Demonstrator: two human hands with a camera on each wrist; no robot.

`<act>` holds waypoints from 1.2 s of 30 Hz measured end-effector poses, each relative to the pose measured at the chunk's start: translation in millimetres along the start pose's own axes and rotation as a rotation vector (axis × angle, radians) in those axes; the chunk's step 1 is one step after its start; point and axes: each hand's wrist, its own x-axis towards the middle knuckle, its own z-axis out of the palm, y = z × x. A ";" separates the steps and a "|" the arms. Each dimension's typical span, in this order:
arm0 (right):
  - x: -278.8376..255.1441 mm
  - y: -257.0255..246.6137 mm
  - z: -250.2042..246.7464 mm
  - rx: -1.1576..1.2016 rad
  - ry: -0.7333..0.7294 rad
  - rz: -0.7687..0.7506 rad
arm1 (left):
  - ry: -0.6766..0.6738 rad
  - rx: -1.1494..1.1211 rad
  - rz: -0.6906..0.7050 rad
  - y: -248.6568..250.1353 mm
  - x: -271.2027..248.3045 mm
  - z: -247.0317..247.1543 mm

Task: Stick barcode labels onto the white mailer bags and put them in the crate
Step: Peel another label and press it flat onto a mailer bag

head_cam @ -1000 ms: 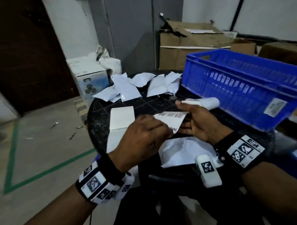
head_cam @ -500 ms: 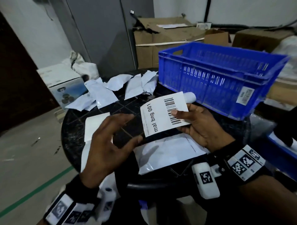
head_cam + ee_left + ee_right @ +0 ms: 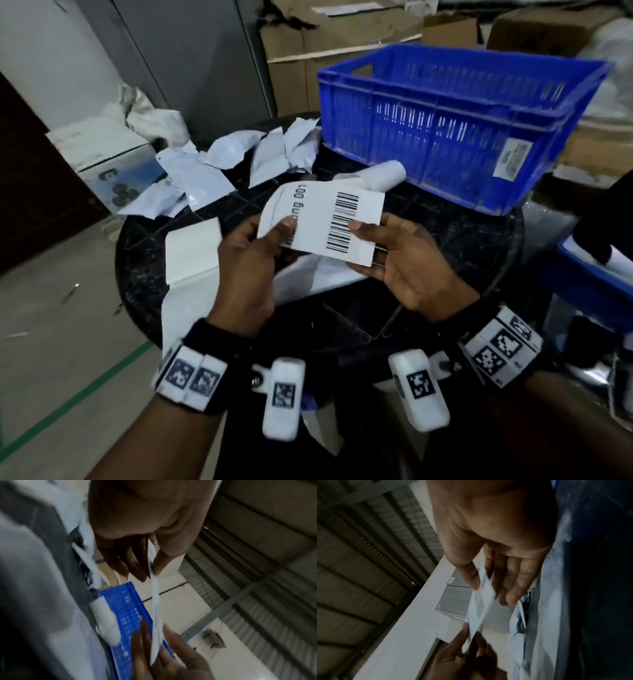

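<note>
A white barcode label [image 3: 329, 222] is held in the air over the round black table [image 3: 462, 240]. My left hand [image 3: 274, 236] pinches its left edge between thumb and fingers. My right hand [image 3: 370, 240] pinches its right side, thumb on the barcode. Both wrist views show the label edge-on [image 3: 156, 599] [image 3: 479, 609] between the two hands. A white mailer bag [image 3: 308, 277] lies flat on the table just beneath the hands. The blue crate [image 3: 445, 130] stands at the table's back right, and what is inside it is hidden. A label roll [image 3: 387, 174] lies beside the crate.
Several crumpled white backing papers [image 3: 219, 171] litter the table's far left. A blank white sheet [image 3: 191, 250] lies left of my hands. Cardboard boxes [image 3: 342, 51] stack behind the crate. A white fan box [image 3: 102, 161] stands on the floor at left.
My left hand, open half a second ago, has come back and pinched the label's left edge. The label was lifted up from the table and now faces me between both hands.
</note>
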 end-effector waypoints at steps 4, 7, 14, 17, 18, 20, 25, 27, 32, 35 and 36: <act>-0.9 -9.6 -16.5 -0.237 0.089 -0.050 | -0.128 0.260 0.155 18.6 15.5 -4.9; -0.2 -20.8 -24.4 -0.374 0.150 -0.160 | -0.236 0.299 0.099 31.2 24.5 -4.9; 19.6 -28.6 -3.3 -0.564 -0.094 -0.132 | -0.414 0.232 -0.226 41.7 51.1 5.1; 25.5 -25.2 -2.7 -0.546 -0.105 -0.248 | -0.524 0.227 -0.225 47.5 54.3 6.5; 25.2 -26.3 -3.4 -0.529 -0.149 -0.249 | -0.553 0.239 -0.210 49.7 56.1 6.0; 25.6 -26.8 -4.8 -0.515 -0.259 -0.189 | -0.593 0.243 -0.195 52.5 63.8 2.8; 41.2 -19.7 -2.5 -0.498 -0.187 -0.191 | -0.548 0.255 -0.216 39.3 95.6 -3.5; 48.1 -18.9 -2.5 -0.477 -0.130 -0.074 | -0.472 0.355 -0.229 23.7 105.1 -6.9; 54.1 -13.9 -11.7 -0.501 -0.093 0.041 | -0.424 0.599 -0.194 -8.3 116.2 -9.1; 49.8 -23.5 -14.5 -0.408 -0.102 -0.050 | -0.269 0.704 0.025 -8.0 124.2 -15.8; 48.2 -29.3 -14.5 -0.350 -0.128 -0.091 | -0.221 0.880 0.131 -9.1 131.0 -21.9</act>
